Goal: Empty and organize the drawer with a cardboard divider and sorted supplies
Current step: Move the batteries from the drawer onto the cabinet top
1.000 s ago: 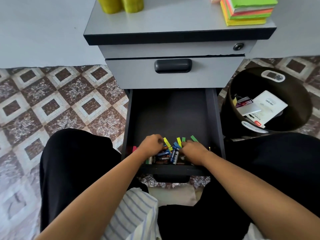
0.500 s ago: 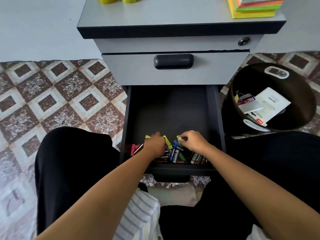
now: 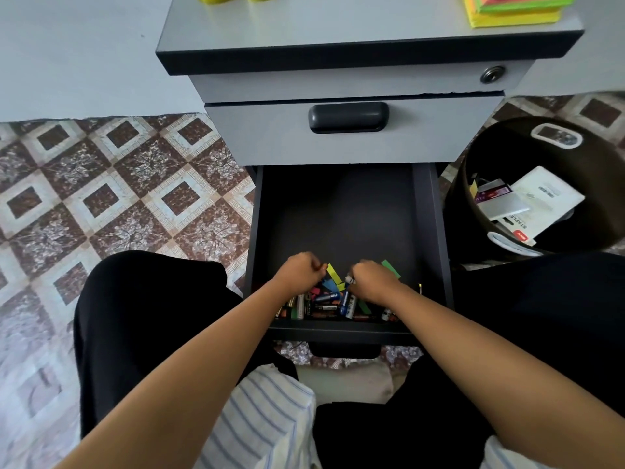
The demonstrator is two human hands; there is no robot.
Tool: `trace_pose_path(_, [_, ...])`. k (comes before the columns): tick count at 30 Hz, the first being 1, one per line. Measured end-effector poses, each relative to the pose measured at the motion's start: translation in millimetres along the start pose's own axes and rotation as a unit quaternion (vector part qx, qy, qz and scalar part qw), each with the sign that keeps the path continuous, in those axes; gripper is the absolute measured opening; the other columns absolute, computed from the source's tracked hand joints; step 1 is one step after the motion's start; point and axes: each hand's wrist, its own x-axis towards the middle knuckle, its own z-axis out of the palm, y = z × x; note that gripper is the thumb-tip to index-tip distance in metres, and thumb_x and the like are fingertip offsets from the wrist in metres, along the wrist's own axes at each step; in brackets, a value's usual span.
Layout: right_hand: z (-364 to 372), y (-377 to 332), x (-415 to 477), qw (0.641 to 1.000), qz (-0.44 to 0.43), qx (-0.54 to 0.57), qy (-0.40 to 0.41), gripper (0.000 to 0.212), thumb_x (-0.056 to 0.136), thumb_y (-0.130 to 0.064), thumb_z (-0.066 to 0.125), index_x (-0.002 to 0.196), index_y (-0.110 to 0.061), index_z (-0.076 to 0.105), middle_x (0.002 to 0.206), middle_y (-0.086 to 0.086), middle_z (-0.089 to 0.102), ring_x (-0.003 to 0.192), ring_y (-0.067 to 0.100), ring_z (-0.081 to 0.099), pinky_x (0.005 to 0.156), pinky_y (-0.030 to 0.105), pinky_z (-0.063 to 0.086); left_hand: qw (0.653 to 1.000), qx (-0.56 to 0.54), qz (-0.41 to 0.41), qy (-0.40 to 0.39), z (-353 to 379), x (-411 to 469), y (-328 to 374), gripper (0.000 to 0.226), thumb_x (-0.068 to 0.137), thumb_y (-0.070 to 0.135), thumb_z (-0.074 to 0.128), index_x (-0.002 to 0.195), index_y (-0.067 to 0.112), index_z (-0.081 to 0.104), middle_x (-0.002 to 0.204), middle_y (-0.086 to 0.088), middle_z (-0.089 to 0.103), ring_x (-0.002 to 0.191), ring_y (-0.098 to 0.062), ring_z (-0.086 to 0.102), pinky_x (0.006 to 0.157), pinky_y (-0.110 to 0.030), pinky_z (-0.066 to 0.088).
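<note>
- Bottom drawer (image 3: 338,214) of the grey cabinet (image 3: 338,25): pulled out. Its rear floor is bare, and the loose contents are heaped against the front wall.
- Contents: a pile of batteries (image 3: 324,301) lying crosswise, with coloured paper strips among and behind them, one yellow strip (image 3: 333,272) between the hands and one green strip (image 3: 390,268) just beyond the right hand.
- Left hand (image 3: 299,270): knuckles up, fingers curled under, over the left of the pile. I cannot tell whether it holds anything.
- Right hand (image 3: 373,280): also curled. A small cylinder (image 3: 350,280) with a pale end sticks out at the thumb side, so I judge it pinched there; it is probably a battery.
- Bin (image 3: 595,184), on the floor right of the drawer: holds flat packets, one marked as staples.
- Step in hand, as I judge it: emptying, with both hands gathering the last small supplies.
- Next move: close each hand on a secure handful, lift clear of the front wall, and set batteries apart from strips. Round cells will roll or slip from a loose fist.
- No cardboard divider is in view, so fitting it is not yet begun.
</note>
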Motion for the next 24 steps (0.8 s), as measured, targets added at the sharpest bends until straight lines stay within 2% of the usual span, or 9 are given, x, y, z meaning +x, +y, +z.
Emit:
trace_pose_path(2, [0.1,2.6,-1.9,1.000,0.004,0.022,0.006,0.026,0.090,-0.023,0.055,0.105,-0.003,0.063,0.108,0.013,0.059,0.100,0.030,0.058,0.082,0.038,0.051,0.996,0.078,0.027,-0.023,2.2,-1.3,3.4,0.027,0.095,0.029,0.051,0.109,0.006,0.058,0.102,-0.010,0.063,0.085,-0.019,0.058,0.075,-0.031,0.047])
trace_pose_path(6, [-4.1,7.5,-6.2,0.993,0.023,0.111,0.036,0.023,0.089,-0.025,0.057,0.092,-0.004,0.065,0.085,0.008,0.062,0.078,0.023,0.059,0.063,0.031,0.043,0.960,0.256,0.088,-0.078,13.1,-1.6,5.2,0.025,0.096,0.029,0.046,0.101,0.007,0.056,0.105,-0.012,0.061,0.093,-0.028,0.058,0.075,-0.035,0.047])
trace_pose_path(8, [-9.0,8.1,-9.0,0.987,0.036,0.144,0.053,0.023,0.090,-0.026,0.058,0.096,-0.005,0.066,0.088,0.008,0.063,0.081,0.024,0.060,0.066,0.033,0.045,0.944,0.301,0.099,-0.090,18.0,-1.1,3.3,0.022,0.095,0.025,0.047,0.103,0.007,0.056,0.107,-0.014,0.061,0.096,-0.030,0.059,0.078,-0.036,0.049])
trace_pose_path(11, [-13.9,8.1,-10.6,0.982,0.042,0.173,0.071,0.025,0.090,-0.026,0.059,0.098,-0.003,0.066,0.094,0.011,0.066,0.086,0.026,0.062,0.071,0.035,0.048,0.934,0.330,0.109,-0.088,22.1,-1.5,2.7,0.019,0.094,0.022,0.048,0.104,0.008,0.057,0.107,-0.013,0.061,0.098,-0.030,0.059,0.078,-0.035,0.048])
trace_pose_path(18, [-18.3,5.4,-11.3,0.970,0.042,0.221,0.097,0.018,0.089,-0.026,0.060,0.090,-0.009,0.066,0.085,0.006,0.065,0.079,0.021,0.061,0.067,0.034,0.048,0.910,0.385,0.131,-0.082,23.7,-1.9,6.3,0.016,0.095,0.019,0.048,0.105,0.009,0.057,0.106,-0.012,0.062,0.097,-0.030,0.060,0.074,-0.036,0.048])
trace_pose_path(21, [-22.2,4.9,-13.4,0.965,0.037,0.240,0.101,0.014,0.090,-0.027,0.059,0.088,-0.013,0.063,0.082,0.003,0.063,0.076,0.020,0.061,0.067,0.032,0.047,0.906,0.392,0.135,-0.084,23.4,-3.2,6.5,0.018,0.095,0.018,0.048,0.109,0.010,0.057,0.108,-0.012,0.062,0.097,-0.029,0.060,0.075,-0.036,0.048])
trace_pose_path(24, [-30.4,3.0,-17.3,0.958,0.028,0.261,0.114,0.018,0.091,-0.026,0.059,0.095,-0.009,0.064,0.090,0.006,0.066,0.082,0.021,0.061,0.070,0.032,0.046,0.916,0.372,0.132,-0.074,20.2,-6.2,8.5,0.019,0.093,0.018,0.049,0.109,0.010,0.057,0.109,-0.011,0.062,0.099,-0.028,0.059,0.079,-0.035,0.049])
